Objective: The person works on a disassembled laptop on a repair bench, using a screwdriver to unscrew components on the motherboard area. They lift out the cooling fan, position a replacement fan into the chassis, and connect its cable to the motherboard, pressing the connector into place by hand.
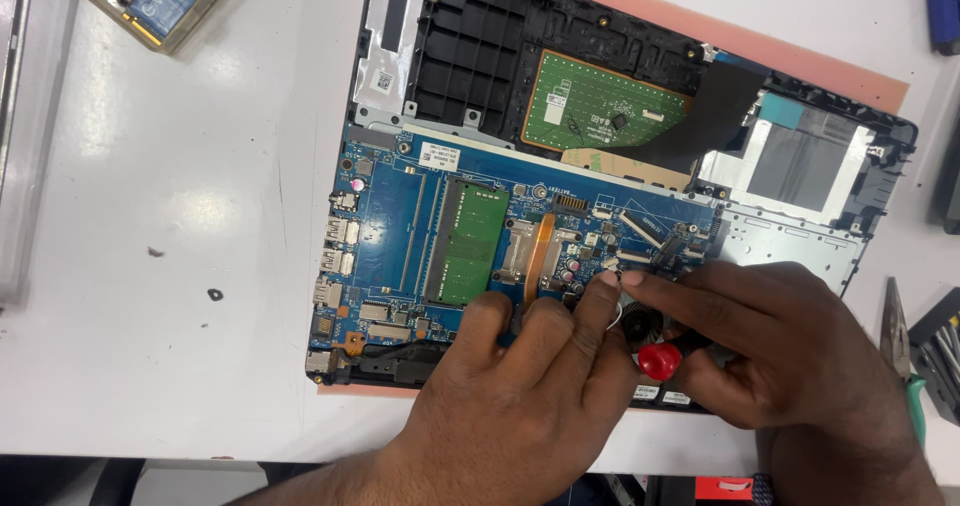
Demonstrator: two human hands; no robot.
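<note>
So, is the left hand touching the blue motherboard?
Touching: the head view shows the left hand with fingertips pressed on the blue motherboard, no gap visible.

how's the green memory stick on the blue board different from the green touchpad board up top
The memory stick is a narrow strip set upright in the picture, seated on the blue motherboard; the touchpad board is a wider, tilted rectangle in the black plastic shell. The stick is nearer the left hand; the touchpad board lies farther away. Both are green circuit boards, untouched by either hand.
</note>
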